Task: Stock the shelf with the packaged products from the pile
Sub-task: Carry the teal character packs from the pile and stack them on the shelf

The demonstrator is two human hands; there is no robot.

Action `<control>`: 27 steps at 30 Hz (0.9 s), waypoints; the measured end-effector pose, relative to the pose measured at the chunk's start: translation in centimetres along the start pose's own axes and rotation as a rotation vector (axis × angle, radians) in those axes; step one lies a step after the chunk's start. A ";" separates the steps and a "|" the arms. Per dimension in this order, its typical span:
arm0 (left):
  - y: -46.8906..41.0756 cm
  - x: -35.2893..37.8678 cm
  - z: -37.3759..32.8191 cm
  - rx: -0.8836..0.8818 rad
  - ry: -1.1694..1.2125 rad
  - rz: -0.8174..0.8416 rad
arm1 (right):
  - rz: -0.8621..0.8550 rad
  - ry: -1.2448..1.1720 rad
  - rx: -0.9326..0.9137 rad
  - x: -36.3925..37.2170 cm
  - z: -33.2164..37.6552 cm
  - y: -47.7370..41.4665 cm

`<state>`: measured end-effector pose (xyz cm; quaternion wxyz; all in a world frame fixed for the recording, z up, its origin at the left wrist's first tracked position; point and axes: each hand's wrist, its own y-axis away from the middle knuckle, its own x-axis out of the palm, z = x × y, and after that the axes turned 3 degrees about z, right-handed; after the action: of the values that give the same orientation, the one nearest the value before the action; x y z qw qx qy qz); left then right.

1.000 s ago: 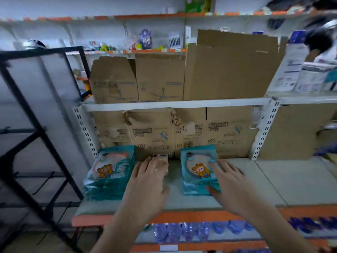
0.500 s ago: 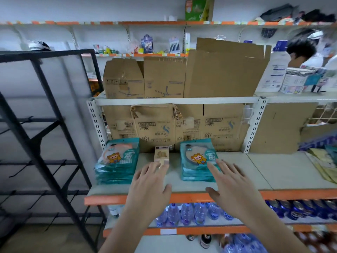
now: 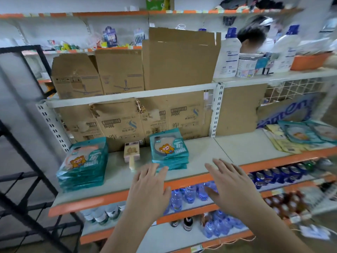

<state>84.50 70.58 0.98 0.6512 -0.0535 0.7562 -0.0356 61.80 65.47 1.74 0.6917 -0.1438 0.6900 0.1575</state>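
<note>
Left hand (image 3: 149,185), right hand (image 3: 231,187) empty, fingers spread, at shelf (image 3: 206,154) front edge; risk of sweeping nearby teal packet stack (image 3: 168,149) off.

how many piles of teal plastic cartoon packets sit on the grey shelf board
3: left-end teal packet stack, middle teal packet stack, and a loose teal pile at the far right; more may hide past the frame edge.

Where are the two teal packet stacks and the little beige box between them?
Left stack (image 3: 78,161): head view, cartoon on the top packet.
Right stack (image 3: 166,148): head view, cartoon on the top packet.
Beige box (image 3: 131,152): head view, middle of its top face.
</note>
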 end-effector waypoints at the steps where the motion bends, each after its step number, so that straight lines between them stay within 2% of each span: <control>1: -0.4 0.3 -1.3 0.016 0.004 0.004 | -0.002 -0.003 0.015 0.0 -1.4 0.6; 7: -3.4 1.4 -11.2 0.187 0.031 0.000 | -0.054 -0.007 0.146 -0.7 -10.8 5.0; 13: -6.4 3.1 -23.4 0.369 0.052 0.027 | -0.084 -0.034 0.340 -0.8 -21.6 10.6; 18: -9.0 4.8 -32.8 0.473 0.068 0.063 | -0.067 0.042 0.556 -0.3 -29.2 15.0; 27: -14.9 9.4 -43.6 0.609 0.042 0.179 | -0.052 0.079 0.723 1.8 -38.3 17.1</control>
<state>40.53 53.93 0.16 0.6220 0.2115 0.7257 -0.2042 19.84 65.14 0.03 0.6742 0.0865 0.7236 -0.1197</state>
